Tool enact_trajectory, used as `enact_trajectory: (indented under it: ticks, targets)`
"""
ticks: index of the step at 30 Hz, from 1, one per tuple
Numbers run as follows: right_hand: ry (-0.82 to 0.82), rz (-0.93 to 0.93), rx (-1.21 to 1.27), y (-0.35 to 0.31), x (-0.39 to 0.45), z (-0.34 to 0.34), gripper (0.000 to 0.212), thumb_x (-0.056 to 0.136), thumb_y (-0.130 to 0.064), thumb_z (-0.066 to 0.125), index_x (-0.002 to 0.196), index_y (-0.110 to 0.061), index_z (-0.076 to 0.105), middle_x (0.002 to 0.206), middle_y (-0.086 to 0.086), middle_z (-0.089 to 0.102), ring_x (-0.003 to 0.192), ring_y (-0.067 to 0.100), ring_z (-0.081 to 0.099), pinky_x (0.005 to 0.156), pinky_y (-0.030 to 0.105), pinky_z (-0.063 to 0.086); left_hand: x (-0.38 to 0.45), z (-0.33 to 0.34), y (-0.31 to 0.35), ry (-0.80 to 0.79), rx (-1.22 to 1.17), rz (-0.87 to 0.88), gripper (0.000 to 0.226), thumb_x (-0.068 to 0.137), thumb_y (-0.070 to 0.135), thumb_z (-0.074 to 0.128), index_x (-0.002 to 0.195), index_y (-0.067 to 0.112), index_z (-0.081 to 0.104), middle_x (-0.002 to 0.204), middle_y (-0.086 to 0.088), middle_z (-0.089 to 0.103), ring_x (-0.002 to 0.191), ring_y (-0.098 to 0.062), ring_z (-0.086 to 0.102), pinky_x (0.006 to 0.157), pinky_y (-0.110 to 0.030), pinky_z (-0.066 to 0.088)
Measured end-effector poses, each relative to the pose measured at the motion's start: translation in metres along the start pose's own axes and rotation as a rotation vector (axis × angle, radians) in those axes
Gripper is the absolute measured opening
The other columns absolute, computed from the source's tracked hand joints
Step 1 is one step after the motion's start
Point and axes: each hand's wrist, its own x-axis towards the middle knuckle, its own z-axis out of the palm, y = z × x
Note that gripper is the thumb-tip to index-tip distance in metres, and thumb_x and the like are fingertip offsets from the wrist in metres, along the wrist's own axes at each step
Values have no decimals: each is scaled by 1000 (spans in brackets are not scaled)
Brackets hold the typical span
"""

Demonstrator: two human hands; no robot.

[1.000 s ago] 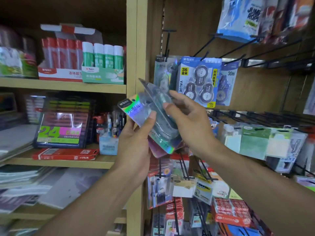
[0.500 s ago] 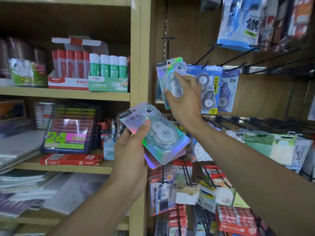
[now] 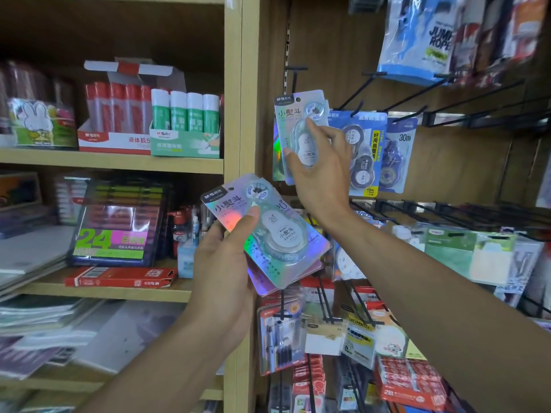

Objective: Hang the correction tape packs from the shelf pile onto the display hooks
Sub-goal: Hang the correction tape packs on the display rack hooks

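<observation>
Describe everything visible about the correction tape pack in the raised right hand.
The raised correction tape pack is a holographic silver-green card with a clear blister over a white, rounded dispenser, a dark brand label at its top left and a round sticker at top right. It is upright, tilted slightly, at the leftmost hook beside blue packs. The right hand pinches it, fingers on the blister. Whether it is hooked cannot be told.

correction tape packs (image 3: 269, 234): holographic rainbow sheen | glue sticks (image 3: 186, 110): green, white caps | jump rope bag (image 3: 417, 40): blue
</observation>
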Motion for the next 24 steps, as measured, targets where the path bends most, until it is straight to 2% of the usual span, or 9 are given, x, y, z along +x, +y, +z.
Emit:
enact_trajectory:
  ticks: [3, 6, 7, 10, 11, 14, 17, 20, 24]
  targets:
    - [1, 14, 28, -2, 2, 3, 62, 91, -40, 69, 148, -26, 50, 134, -1, 47, 129, 22, 41, 102, 29, 37, 0, 1, 1, 10, 13, 7, 24, 98, 24, 65, 121, 23, 72, 111, -2, 81, 106, -27, 77, 92, -63, 58]
    - [13, 13, 56, -4, 3, 5, 62, 91, -39, 70, 148, -24, 50, 132, 0, 48, 127, 23, 43, 107, 32, 40, 0, 1, 1, 10, 20, 17, 26, 98, 24, 64, 123, 23, 71, 112, -2, 81, 104, -25, 78, 73, -52, 65]
    - [16, 15, 55, -5, 4, 6, 62, 91, -39, 70, 148, -24, 50, 132, 1, 48, 127, 23, 43, 107, 32, 40, 0, 2, 2, 9, 16, 21, 28, 98, 23, 64, 125, 21, 71, 113, -3, 81, 105, -26, 78, 72, -53, 65]
    - [6, 37, 72, -4, 2, 8, 62, 90, -39, 70, 147, -25, 51, 134, 0, 47, 129, 22, 42, 105, 31, 39, -1, 3, 4, -5, -8, 41, 30, 99, 20, 62, 128, 18, 69, 119, -6, 79, 113, -34, 74, 86, -73, 55]
    - [3, 53, 88, -4, 2, 8, 62, 89, -39, 70, 147, -25, 52, 134, -1, 47, 130, 21, 42, 104, 31, 39, -1, 4, 4, -12, -11, 49, 30, 99, 20, 62, 128, 18, 69, 120, -7, 78, 114, -35, 73, 92, -75, 51]
    - [6, 81, 114, 0, 3, 10, 62, 89, -39, 71, 146, -25, 52, 135, 0, 47, 131, 22, 43, 106, 32, 38, -2, 5, 5, -15, 22, 83, 30, 98, 20, 63, 128, 20, 70, 118, -3, 79, 110, -29, 76, 98, -71, 51]
    - [-90, 88, 22, 6, 8, 13, 66, 91, -41, 69, 151, -26, 46, 144, 2, 42, 135, 24, 41, 107, 36, 40, -3, 7, 6, -29, 67, 99, 30, 98, 22, 63, 127, 23, 70, 115, 2, 80, 105, -22, 78, 99, -63, 55]
    - [-217, 75, -166, 11, 17, 17, 72, 91, -45, 66, 155, -29, 36, 155, 0, 31, 137, 28, 41, 98, 42, 46, -3, 8, 6, -31, 76, 95, 31, 98, 22, 63, 128, 22, 69, 116, 0, 80, 108, -24, 77, 101, -64, 53]
    - [-303, 138, -313, 9, 38, 24, 75, 88, -47, 68, 153, -28, 36, 157, 2, 28, 132, 36, 47, 94, 46, 46, -2, 5, 10, -21, 64, 101, 33, 97, 19, 64, 129, 19, 69, 118, -2, 79, 112, -27, 75, 103, -65, 51]
